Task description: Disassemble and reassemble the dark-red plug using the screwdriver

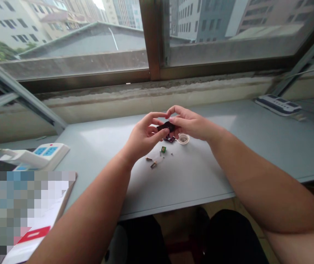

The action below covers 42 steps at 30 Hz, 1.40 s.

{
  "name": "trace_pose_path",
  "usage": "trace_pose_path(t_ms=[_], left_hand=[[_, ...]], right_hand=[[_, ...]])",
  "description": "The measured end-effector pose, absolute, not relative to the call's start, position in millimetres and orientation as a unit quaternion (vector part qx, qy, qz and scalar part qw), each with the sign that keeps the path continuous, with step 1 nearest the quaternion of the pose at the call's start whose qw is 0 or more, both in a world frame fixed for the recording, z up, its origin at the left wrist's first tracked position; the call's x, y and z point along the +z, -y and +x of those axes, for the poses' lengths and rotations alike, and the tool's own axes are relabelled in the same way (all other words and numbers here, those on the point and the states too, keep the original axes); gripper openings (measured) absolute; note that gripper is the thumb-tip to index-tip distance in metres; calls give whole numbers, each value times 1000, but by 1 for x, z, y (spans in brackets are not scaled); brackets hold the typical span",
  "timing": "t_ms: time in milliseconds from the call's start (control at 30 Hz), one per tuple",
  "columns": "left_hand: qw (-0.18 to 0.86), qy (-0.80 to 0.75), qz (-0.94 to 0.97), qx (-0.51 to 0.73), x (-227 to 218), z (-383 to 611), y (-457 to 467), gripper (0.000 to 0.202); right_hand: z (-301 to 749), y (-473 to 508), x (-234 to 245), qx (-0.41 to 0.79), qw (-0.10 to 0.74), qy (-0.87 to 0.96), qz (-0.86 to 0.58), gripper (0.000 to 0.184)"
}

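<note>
- While our two hands meet above the middle of the tabletop, our left hand curls inward, its thumb pressing on the near side of a small matte black piece.
- Our right hand pinches the same piece from the right between thumb and fingers, so both hands hold it in the air, fingertips nearly touching at the far edge.
- Just below the black piece lies a small dark purple part, partly hidden by our fingers; what it is, we cannot tell.
- To its right sits a round off-white ring.
- Nearer us lie loose bits: a tiny green square part, two small brass-coloured pieces, and a thin clear strip.
- These bits lie apart on the pale grey tabletop, none visibly joined to another; the black piece is in hand, and whether anything on it is fitted is hidden by our fingers.
- Far left stands a white power strip with blue switches; far right lies a second white power strip.
</note>
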State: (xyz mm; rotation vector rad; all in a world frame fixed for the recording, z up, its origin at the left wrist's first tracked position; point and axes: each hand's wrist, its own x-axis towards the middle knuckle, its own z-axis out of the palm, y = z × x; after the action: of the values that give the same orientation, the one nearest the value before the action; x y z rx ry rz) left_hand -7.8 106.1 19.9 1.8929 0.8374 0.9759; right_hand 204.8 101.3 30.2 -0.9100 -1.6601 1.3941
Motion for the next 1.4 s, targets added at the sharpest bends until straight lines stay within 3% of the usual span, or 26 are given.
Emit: trace_pose_path(t_ms=[67, 167, 233, 300, 400, 667, 800, 967, 1133, 1233, 1400], left_hand=[[406, -351, 739, 407, 21, -10, -110, 32], [327, -437, 748, 378, 22, -20, -118, 16], [240, -501, 767, 322, 22, -30, -123, 10], [186, -545, 770, 273, 20, -38, -128, 7], [191, -575, 765, 219, 16, -46, -134, 6], [182, -571, 772, 212, 15, -48, -137, 5], [199, -509, 782, 299, 19, -41, -130, 13], [416, -390, 735, 366, 20, -22, -114, 43], [460, -385, 698, 391, 20, -17, -113, 23], [442, -445, 660, 413, 20, -24, -119, 22], [429, -487, 625, 433, 19, -29, -126, 23]], right_hand=[[201, -102, 26, 463, 383, 698, -390, 21], [202, -105, 19, 212, 352, 789, -457, 23], [205, -107, 14, 85, 277, 823, -488, 23], [206, -108, 9, 45, 194, 832, -518, 25], [199, -109, 4, 40, 134, 823, -551, 28], [178, -110, 4, 9, 120, 814, -569, 21], [180, -106, 10, 22, 210, 789, -577, 20], [181, -101, 15, 150, 397, 725, -542, 16], [177, -97, 16, 159, 435, 713, -526, 17], [180, -92, 20, 129, 383, 782, -474, 17], [180, -83, 20, 152, 154, 919, -330, 16]])
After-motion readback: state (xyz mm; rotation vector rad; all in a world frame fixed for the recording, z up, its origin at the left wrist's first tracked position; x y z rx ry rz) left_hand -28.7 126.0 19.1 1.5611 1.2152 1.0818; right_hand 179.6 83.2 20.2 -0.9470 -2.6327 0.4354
